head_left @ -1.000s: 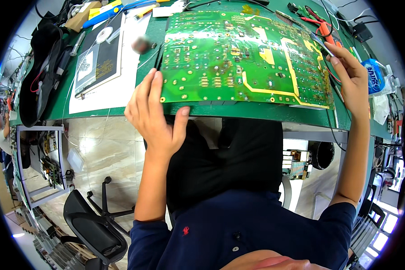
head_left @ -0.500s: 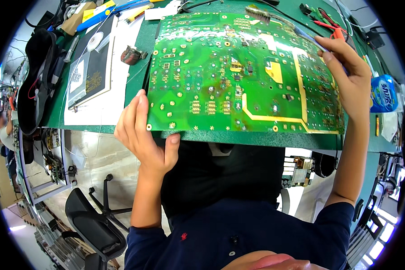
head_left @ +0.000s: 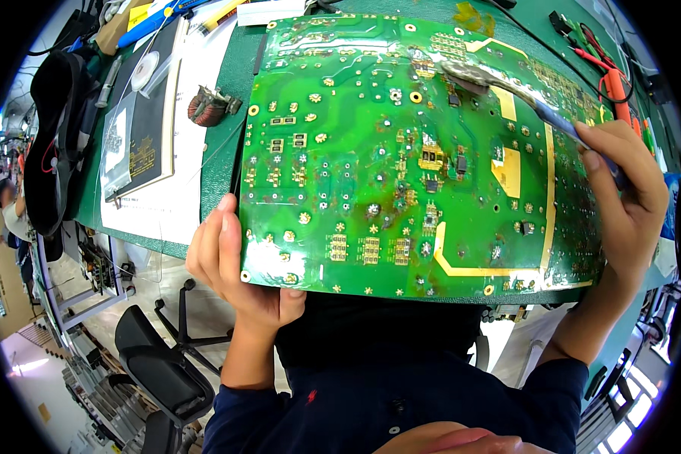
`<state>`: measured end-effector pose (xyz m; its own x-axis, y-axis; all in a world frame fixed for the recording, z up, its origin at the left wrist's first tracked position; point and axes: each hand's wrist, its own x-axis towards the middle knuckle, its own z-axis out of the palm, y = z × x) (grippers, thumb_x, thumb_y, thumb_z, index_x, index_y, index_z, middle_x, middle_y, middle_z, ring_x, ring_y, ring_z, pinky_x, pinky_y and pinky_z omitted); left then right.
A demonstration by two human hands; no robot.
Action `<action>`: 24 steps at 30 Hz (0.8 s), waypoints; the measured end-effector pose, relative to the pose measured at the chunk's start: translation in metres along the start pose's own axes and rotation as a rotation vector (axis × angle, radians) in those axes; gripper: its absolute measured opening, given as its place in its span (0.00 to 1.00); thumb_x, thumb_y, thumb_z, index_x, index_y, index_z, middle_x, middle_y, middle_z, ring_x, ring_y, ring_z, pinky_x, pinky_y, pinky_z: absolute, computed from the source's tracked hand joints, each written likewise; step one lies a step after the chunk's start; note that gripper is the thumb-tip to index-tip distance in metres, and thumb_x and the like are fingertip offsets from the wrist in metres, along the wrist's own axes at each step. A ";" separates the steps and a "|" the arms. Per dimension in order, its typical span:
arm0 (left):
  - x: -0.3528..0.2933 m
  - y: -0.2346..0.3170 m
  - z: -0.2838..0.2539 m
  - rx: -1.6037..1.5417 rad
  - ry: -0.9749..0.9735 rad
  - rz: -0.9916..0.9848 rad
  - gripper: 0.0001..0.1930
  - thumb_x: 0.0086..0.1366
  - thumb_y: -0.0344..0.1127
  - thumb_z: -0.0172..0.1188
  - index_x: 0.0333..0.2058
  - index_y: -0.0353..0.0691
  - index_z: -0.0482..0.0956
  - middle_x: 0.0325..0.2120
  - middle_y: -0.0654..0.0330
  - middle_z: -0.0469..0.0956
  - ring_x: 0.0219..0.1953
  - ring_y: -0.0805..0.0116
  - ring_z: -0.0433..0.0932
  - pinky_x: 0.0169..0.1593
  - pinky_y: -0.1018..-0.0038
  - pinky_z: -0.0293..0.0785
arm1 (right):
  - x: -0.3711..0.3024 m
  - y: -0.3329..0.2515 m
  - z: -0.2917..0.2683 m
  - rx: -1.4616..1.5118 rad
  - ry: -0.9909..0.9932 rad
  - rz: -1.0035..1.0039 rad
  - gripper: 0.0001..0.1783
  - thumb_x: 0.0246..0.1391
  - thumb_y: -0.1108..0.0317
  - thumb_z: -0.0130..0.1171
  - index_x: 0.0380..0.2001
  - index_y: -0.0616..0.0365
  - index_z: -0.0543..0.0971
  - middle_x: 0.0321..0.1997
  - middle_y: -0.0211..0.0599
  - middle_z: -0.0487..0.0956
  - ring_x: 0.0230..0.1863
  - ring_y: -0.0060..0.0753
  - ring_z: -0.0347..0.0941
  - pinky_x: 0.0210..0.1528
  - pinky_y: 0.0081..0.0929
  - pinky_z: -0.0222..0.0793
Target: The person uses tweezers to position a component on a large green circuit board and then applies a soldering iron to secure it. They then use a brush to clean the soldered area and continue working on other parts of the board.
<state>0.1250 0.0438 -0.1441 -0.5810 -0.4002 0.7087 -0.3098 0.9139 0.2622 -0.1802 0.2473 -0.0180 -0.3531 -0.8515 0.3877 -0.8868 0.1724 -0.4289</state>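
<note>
A large green circuit board [head_left: 356,113] lies in front of me, its near edge reaching past the table's edge. My left hand [head_left: 246,268] grips its near left corner, thumb at the near edge and fingers along the left side. Closed around the blue handle of a brush [head_left: 516,89] is my right hand [head_left: 626,181], over the board's right part. The dark bristle end lies on or just above the upper middle of the board; actual contact is hard to tell. Brownish stains show among small components around the board's centre.
Left of the board, a copper-wound coil [head_left: 208,107] sits on the green table [head_left: 223,151], beside paper and a dark booklet [head_left: 170,91]. Red-and-black test leads [head_left: 617,83] lie at the far right. A black office chair [head_left: 155,363] stands on the floor at left.
The brush has moved from the board's far edge toward me, over its upper middle. The board's near edge appears lower in view, and my left hand has shifted down with its corner.
</note>
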 end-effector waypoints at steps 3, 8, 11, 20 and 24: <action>0.000 0.000 0.000 0.002 -0.003 0.002 0.39 0.69 0.62 0.47 0.61 0.28 0.64 0.55 0.40 0.74 0.55 0.51 0.67 0.59 0.61 0.60 | -0.003 0.001 0.001 0.021 0.008 -0.013 0.13 0.52 0.85 0.57 0.42 0.67 0.82 0.34 0.39 0.78 0.35 0.29 0.73 0.40 0.21 0.65; 0.005 0.000 -0.001 -0.023 0.007 0.004 0.37 0.67 0.60 0.50 0.60 0.29 0.68 0.55 0.42 0.75 0.55 0.52 0.68 0.59 0.61 0.59 | -0.003 -0.008 -0.003 0.006 -0.039 0.016 0.14 0.53 0.85 0.57 0.43 0.67 0.82 0.34 0.39 0.78 0.35 0.29 0.73 0.39 0.22 0.65; 0.007 -0.001 0.000 -0.019 0.006 0.024 0.36 0.67 0.59 0.52 0.60 0.30 0.69 0.56 0.44 0.75 0.56 0.53 0.69 0.59 0.62 0.57 | -0.005 -0.015 -0.007 -0.007 -0.058 0.023 0.13 0.54 0.84 0.56 0.43 0.67 0.82 0.33 0.39 0.77 0.34 0.28 0.72 0.38 0.21 0.65; 0.009 -0.001 -0.003 -0.022 -0.022 0.041 0.37 0.67 0.57 0.50 0.62 0.29 0.66 0.60 0.45 0.72 0.60 0.51 0.68 0.62 0.61 0.54 | -0.003 -0.025 -0.004 0.001 -0.074 0.058 0.12 0.56 0.82 0.57 0.44 0.68 0.82 0.33 0.36 0.76 0.35 0.24 0.70 0.38 0.18 0.63; 0.006 -0.001 -0.005 -0.022 -0.015 0.034 0.37 0.66 0.56 0.51 0.62 0.29 0.67 0.60 0.47 0.72 0.60 0.52 0.68 0.62 0.62 0.54 | -0.006 -0.015 -0.008 0.030 -0.063 0.105 0.12 0.58 0.80 0.57 0.44 0.67 0.82 0.33 0.35 0.76 0.36 0.22 0.69 0.41 0.18 0.63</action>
<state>0.1253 0.0405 -0.1368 -0.6020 -0.3697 0.7078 -0.2734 0.9282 0.2522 -0.1669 0.2542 -0.0071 -0.4235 -0.8591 0.2873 -0.8361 0.2485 -0.4891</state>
